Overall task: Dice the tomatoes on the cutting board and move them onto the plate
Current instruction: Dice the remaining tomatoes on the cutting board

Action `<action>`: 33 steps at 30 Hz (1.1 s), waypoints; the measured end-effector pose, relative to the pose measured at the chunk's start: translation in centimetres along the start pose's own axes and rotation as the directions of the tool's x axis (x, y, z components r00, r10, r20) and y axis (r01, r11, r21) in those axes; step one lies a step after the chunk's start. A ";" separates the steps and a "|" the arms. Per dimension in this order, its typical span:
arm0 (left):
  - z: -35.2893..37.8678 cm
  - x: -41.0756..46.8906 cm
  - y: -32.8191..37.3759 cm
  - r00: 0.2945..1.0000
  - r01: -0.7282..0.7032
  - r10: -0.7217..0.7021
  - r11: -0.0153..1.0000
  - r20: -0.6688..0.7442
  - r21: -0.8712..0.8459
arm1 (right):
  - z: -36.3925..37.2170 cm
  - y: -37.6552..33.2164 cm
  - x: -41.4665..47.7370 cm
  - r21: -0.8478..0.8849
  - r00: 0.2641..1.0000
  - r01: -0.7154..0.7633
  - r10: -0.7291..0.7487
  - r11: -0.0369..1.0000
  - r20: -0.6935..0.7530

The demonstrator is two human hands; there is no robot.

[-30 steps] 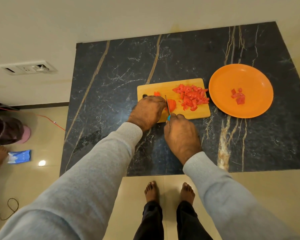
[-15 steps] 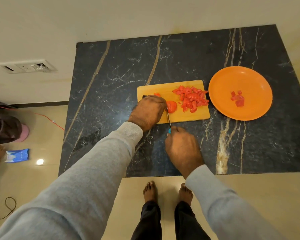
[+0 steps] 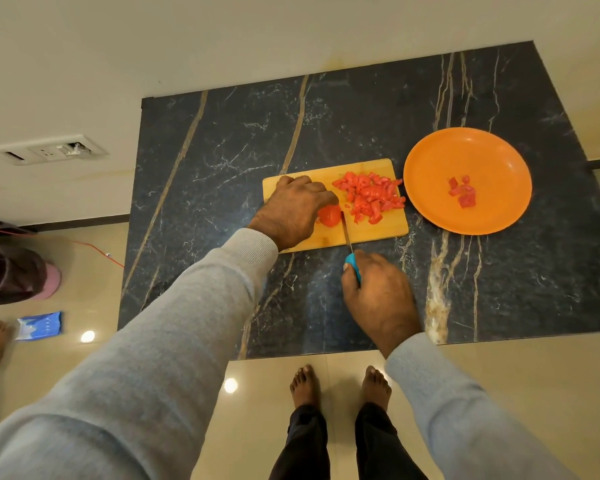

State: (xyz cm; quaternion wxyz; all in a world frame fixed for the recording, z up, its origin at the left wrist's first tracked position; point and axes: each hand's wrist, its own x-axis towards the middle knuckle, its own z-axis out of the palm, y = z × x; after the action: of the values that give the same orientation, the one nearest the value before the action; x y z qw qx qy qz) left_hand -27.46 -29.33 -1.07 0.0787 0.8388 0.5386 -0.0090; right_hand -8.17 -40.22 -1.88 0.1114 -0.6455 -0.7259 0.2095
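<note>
Counter (image 3: 222, 168) edge runs under your right wrist; open marble lies left of your left hand (image 3: 291, 211), which holds a tomato chunk (image 3: 329, 215) on the cutting board (image 3: 371, 233). Your right hand (image 3: 378, 296) grips the knife (image 3: 347, 233), blade touching the chunk. Diced pile (image 3: 369, 195) lies right of the blade; the plate (image 3: 482, 150) beyond holds a few dice (image 3: 462, 194).

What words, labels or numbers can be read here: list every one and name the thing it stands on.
No text can be read anywhere.
Blue packet on the floor: pale print, too blurred to read.
Switch plate on the wall: no legible marking.
Cutting board, plate, knife: no print to be seen.
</note>
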 end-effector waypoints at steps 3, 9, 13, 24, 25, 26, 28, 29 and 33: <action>-0.4 0.5 -0.1 0.999 -0.029 0.027 0.999 0.044 0.043 | -0.3 0.2 2.0 -0.040 0.998 0.052 -0.051 0.998 0.024; 0.0 0.5 0.1 0.998 0.042 -0.047 0.994 0.039 0.105 | -0.5 0.9 2.1 -0.065 0.998 0.054 -0.053 0.996 0.023; 0.7 0.3 0.6 0.984 0.176 -0.174 0.981 -0.021 0.082 | -0.1 0.5 1.6 -0.022 1.000 0.027 -0.027 0.999 0.012; 0.5 -0.2 0.3 0.998 0.038 -0.041 0.997 -0.039 -0.074 | -0.5 -0.2 3.2 -0.023 0.998 0.039 -0.040 0.999 -0.040; 0.5 -0.1 0.4 0.998 0.038 -0.041 0.996 -0.042 -0.079 | -0.6 -0.2 3.3 -0.021 0.998 0.040 -0.041 0.999 -0.043; 0.5 -0.1 0.5 0.998 0.035 -0.040 0.996 -0.049 -0.082 | -0.6 -0.2 3.4 -0.025 0.998 0.043 -0.045 0.999 -0.046; 0.4 -0.3 0.6 0.996 0.032 -0.038 0.996 -0.076 -0.085 | -0.8 0.0 3.5 -0.037 0.997 0.054 -0.056 0.998 -0.054; 0.5 -0.5 0.5 0.995 0.032 -0.040 0.996 -0.089 -0.087 | -0.8 0.0 3.5 -0.041 0.996 0.062 -0.064 0.997 -0.055; 0.5 -0.6 0.9 0.994 0.057 -0.065 0.993 -0.082 -0.105 | -0.8 0.0 3.4 -0.090 0.993 0.103 -0.107 0.991 -0.046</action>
State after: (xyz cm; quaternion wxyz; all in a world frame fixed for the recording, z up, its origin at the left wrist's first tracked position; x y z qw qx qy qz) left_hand -26.85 -30.29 -1.39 0.0982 0.8164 0.5666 0.0520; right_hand -8.31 -36.74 -1.58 0.1120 -0.6159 -0.7643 0.1550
